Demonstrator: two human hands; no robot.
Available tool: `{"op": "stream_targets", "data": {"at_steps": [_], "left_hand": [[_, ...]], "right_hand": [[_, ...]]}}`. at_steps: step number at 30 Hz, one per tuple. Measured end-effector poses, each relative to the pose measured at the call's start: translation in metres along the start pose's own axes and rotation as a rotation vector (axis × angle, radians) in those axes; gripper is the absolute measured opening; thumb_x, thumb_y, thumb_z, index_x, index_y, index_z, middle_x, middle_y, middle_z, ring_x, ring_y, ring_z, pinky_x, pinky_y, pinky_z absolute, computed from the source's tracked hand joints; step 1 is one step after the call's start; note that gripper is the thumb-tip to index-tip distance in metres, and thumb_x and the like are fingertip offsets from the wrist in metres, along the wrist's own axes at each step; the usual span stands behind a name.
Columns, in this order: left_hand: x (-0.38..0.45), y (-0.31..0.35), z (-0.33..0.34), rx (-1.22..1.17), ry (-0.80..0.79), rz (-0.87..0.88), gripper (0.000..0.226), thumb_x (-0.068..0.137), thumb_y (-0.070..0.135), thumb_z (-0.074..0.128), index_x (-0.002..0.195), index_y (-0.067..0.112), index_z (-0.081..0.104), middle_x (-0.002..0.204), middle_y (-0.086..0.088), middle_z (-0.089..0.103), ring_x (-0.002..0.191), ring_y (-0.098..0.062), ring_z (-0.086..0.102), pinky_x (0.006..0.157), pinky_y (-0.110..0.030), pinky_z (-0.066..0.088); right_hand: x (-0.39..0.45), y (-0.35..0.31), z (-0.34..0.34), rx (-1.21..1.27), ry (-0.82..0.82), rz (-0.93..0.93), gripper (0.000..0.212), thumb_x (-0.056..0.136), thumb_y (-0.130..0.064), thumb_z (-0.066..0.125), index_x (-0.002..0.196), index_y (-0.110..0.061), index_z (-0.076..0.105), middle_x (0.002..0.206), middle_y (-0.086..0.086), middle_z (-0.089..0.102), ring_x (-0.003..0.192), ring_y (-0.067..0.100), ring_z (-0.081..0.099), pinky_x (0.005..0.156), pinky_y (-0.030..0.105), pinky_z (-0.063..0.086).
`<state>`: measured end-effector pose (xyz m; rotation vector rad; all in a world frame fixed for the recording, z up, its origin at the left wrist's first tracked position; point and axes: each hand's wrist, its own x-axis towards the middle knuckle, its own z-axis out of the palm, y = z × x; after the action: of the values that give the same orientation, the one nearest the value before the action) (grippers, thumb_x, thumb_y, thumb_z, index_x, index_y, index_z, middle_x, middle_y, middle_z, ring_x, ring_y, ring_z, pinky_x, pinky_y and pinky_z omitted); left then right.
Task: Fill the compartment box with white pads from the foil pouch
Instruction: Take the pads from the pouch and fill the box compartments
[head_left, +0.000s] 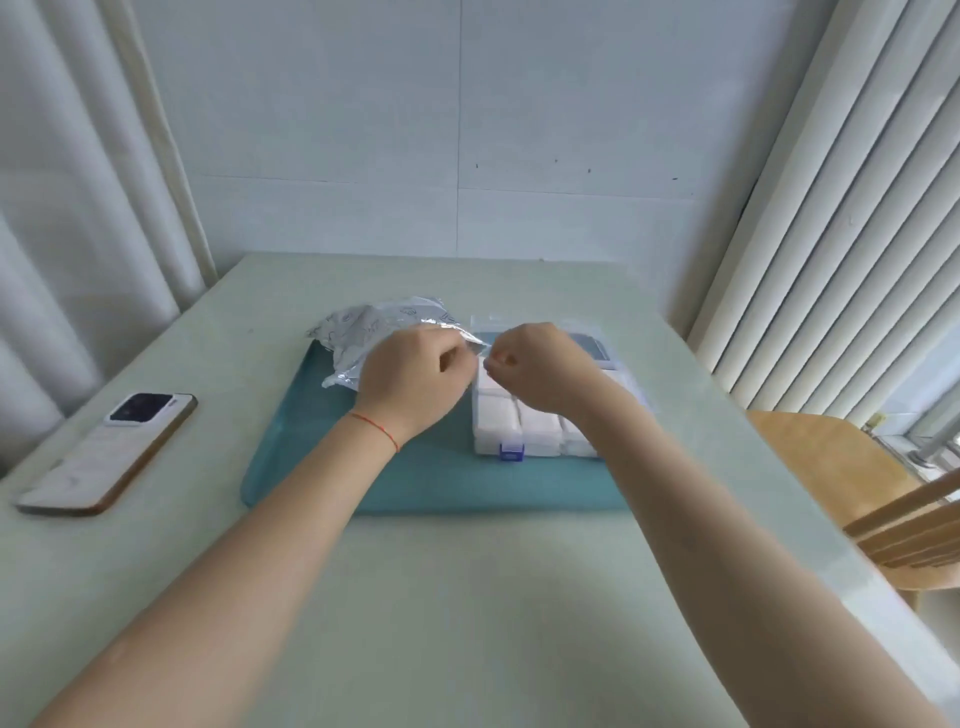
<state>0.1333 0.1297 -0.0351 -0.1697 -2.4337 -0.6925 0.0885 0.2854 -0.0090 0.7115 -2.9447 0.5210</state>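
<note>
Both hands, left (415, 376) and right (540, 364), pinch the pouch (363, 332) edge; foil seems light, crinkly, slippery, so hold near the opening.

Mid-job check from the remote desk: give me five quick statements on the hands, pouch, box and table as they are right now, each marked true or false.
1. Both hands pinch the edge of the foil pouch. True: the left hand and right hand meet at its edge.
2. The compartment box is empty. False: white pads fill the compartments that show.
3. The box sits on a teal tray. True.
4. A phone lies on the tray. False: it lies on the table, left of the tray.
5. The box's blue latch faces the wall. False: it faces the person.
</note>
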Motion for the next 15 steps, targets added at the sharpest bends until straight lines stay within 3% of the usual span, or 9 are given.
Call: {"op": "stream_targets", "data": {"at_steps": [2,4,6,9,12,15], "left_hand": [[-0.011,-0.032,-0.018,0.100,0.151,0.001,0.030,0.077,0.032,0.042,0.060,0.016,0.061,0.068,0.004,0.048,0.068,-0.021,0.049,0.052,-0.025,0.033],[-0.020,-0.058,-0.028,0.162,0.197,-0.008,0.027,0.076,0.029,0.048,0.065,0.016,0.069,0.078,-0.003,0.050,0.077,-0.026,0.050,0.057,-0.029,0.041],[-0.027,-0.080,-0.035,0.185,0.092,-0.064,0.033,0.075,0.033,0.047,0.078,0.019,0.076,0.099,-0.008,0.057,0.093,-0.032,0.053,0.074,-0.038,0.049],[-0.031,-0.088,-0.044,0.088,-0.115,-0.201,0.053,0.076,0.033,0.044,0.120,0.015,0.069,0.136,-0.010,0.049,0.124,-0.033,0.044,0.102,-0.040,0.041],[-0.026,-0.092,-0.049,-0.057,-0.085,-0.229,0.054,0.086,0.020,0.050,0.138,0.008,0.052,0.141,-0.005,0.045,0.126,-0.023,0.044,0.098,-0.022,0.033],[-0.017,-0.094,-0.049,-0.110,-0.031,-0.271,0.053,0.088,0.011,0.054,0.140,0.011,0.050,0.143,-0.001,0.045,0.126,-0.020,0.045,0.095,-0.022,0.033]], "right_hand": [[0.012,-0.026,0.020,0.051,-0.042,-0.023,0.025,0.090,-0.020,0.046,0.070,-0.011,0.059,0.074,0.006,0.060,0.070,0.029,0.053,0.059,0.031,0.047],[0.023,-0.045,0.037,0.087,-0.070,-0.037,0.024,0.090,-0.018,0.045,0.096,-0.008,0.066,0.093,0.010,0.068,0.085,0.031,0.064,0.072,0.036,0.054],[0.034,-0.065,0.048,0.129,-0.058,-0.028,0.034,0.090,-0.011,0.042,0.120,-0.013,0.058,0.102,0.010,0.067,0.092,0.031,0.063,0.069,0.032,0.050],[0.045,-0.077,0.053,0.229,0.009,-0.009,0.061,0.088,-0.001,0.035,0.145,-0.023,0.032,0.086,0.013,0.062,0.072,0.032,0.059,0.057,0.035,0.045],[0.048,-0.082,0.053,0.278,0.086,0.005,0.073,0.086,0.001,0.034,0.152,-0.027,0.020,0.077,0.010,0.056,0.067,0.031,0.055,0.059,0.041,0.049],[0.049,-0.079,0.051,0.303,0.182,0.017,0.064,0.086,0.001,0.037,0.147,-0.018,0.037,0.093,0.014,0.066,0.084,0.033,0.059,0.070,0.041,0.049]]}}
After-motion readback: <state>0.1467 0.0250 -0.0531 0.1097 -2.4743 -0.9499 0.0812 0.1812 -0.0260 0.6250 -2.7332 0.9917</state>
